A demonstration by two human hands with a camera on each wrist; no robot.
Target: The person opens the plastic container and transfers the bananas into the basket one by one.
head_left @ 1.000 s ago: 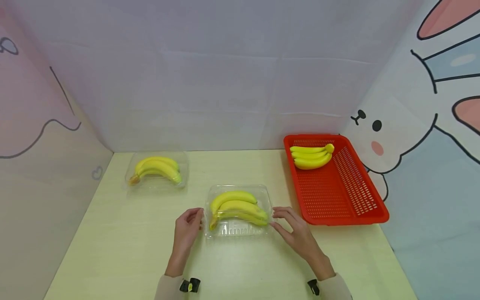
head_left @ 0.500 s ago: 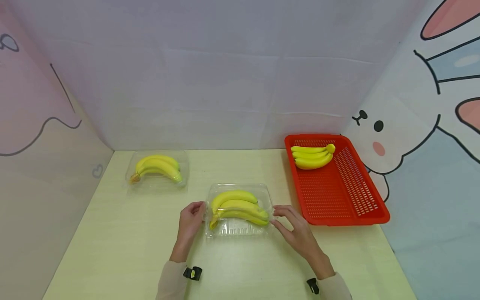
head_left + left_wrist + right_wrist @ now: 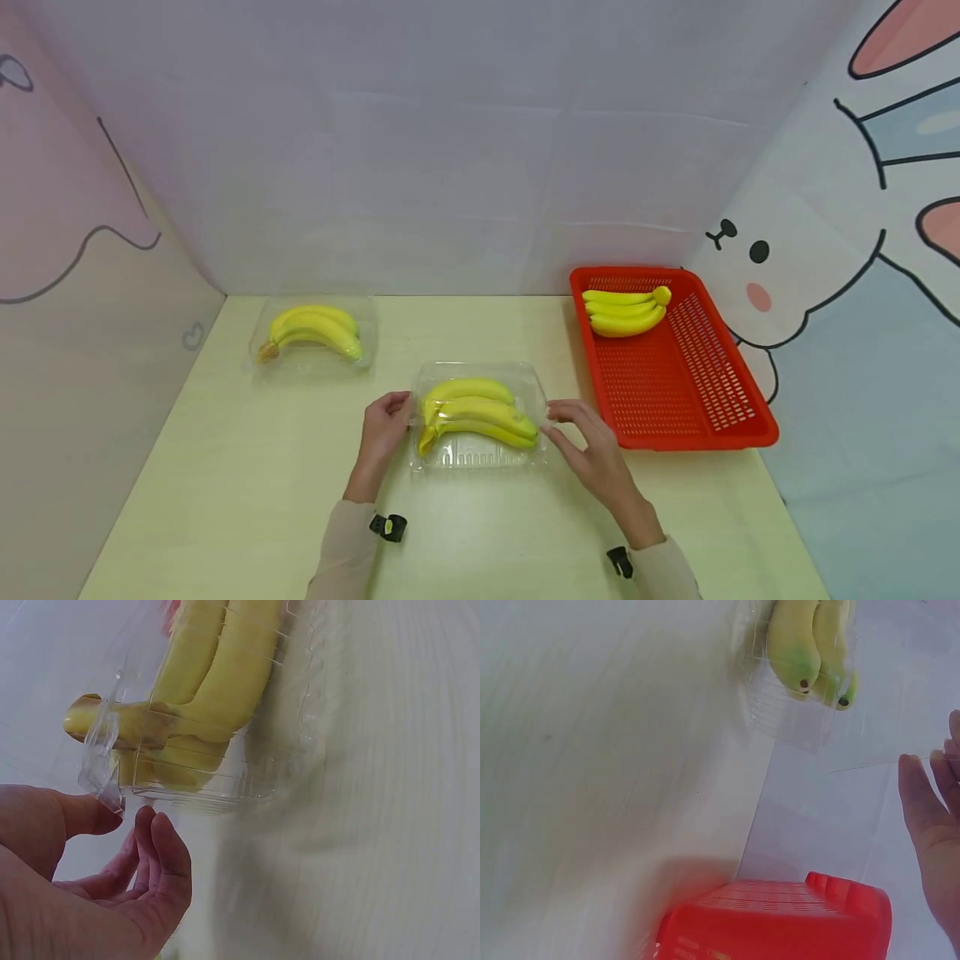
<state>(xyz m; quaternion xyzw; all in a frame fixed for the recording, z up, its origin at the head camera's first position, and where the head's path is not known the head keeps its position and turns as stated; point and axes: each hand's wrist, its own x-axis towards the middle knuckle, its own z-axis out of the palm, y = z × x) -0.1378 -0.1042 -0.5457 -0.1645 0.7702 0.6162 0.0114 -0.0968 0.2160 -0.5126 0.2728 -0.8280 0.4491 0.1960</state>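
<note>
In the head view, a clear plastic clamshell box [image 3: 468, 464] at the middle of the table contains a bunch of bananas [image 3: 476, 408]. Its clear lid [image 3: 885, 727] stands tilted up, apart from the base's front edge. At the box's left side, my left hand [image 3: 384, 429] pinches a corner of the lid, thumb against the edge in the left wrist view and fingers curled beside it. On the opposite side, my right hand [image 3: 596, 454] pinches the lid's other edge between thumb and fingers. The right wrist camera catches only part of that hand.
A red basket [image 3: 652, 440] holding another banana bunch [image 3: 624, 317] stands to the right, near my right hand. At the back left sits a second clear box [image 3: 367, 329] with bananas [image 3: 315, 325] inside. Printed cloth walls [image 3: 450, 167] enclose the table [image 3: 240, 467].
My left hand has moved forward along the box's left side, and my right hand has shifted slightly forward. Between them the lid's front edge has moved up and back.
</note>
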